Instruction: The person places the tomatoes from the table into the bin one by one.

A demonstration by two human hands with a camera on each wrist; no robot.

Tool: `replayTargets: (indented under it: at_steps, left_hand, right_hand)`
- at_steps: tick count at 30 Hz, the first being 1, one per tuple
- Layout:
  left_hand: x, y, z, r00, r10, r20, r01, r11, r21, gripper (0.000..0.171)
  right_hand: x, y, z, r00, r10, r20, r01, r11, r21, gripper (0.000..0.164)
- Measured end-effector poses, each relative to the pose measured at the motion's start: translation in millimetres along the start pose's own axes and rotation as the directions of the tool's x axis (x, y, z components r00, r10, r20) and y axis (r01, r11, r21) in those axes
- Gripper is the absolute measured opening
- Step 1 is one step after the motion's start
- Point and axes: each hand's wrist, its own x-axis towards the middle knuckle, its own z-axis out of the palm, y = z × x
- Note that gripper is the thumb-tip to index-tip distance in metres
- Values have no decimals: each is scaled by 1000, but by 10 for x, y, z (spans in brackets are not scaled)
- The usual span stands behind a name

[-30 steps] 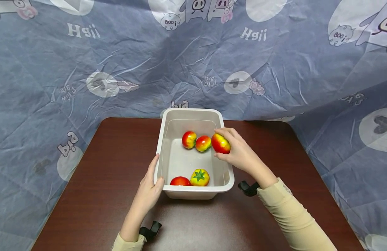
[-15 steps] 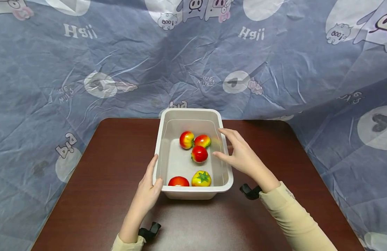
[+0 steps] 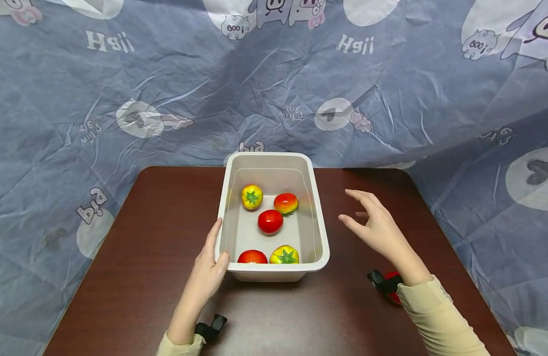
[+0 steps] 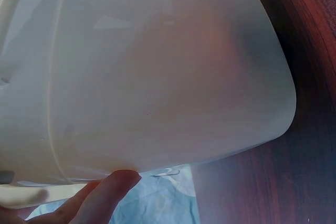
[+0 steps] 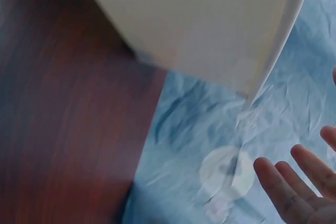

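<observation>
A light grey plastic bin (image 3: 316, 217) stands on the table, holding several red and yellow tomatoes. Toward the back lie a yellow one with a green star-shaped top, the yellow tomato (image 3: 252, 197), and a red-yellow tomato (image 3: 285, 203). A red tomato (image 3: 270, 222) sits nearer the middle. By the front wall are another red tomato (image 3: 252, 256) and a green-topped yellow tomato (image 3: 284, 254). My left hand (image 3: 209, 269) grips the bin's front left rim, fingers along the outer wall. Off to the bin's right, my right hand (image 3: 380, 230) is held with fingers spread, nothing in it.
A red thing (image 3: 395, 297) on the brown table (image 3: 180, 198) is partly hidden behind the black strap (image 3: 384, 283) on my right wrist. Behind the table hangs a blue patterned cloth (image 3: 256, 89).
The right hand has let go of a tomato into the bin and moved away to the right. Tomatoes inside have rolled, the back left one turning its green top up. My left hand stays put.
</observation>
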Motion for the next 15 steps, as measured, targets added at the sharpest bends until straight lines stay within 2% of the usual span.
replayTargets:
  at_steps: [7,15]
  left_hand:
    - [-6,14,4,1000,12,-6,-12,1000,9,75]
    - [-8,27,4,999,31,-8,-31,999,13,73]
  right_hand:
    - [-303,298,-100,991,128,35,-125,990,-57,64]
    - [-557,505,-155,980,193,50,-188,978,-93,63]
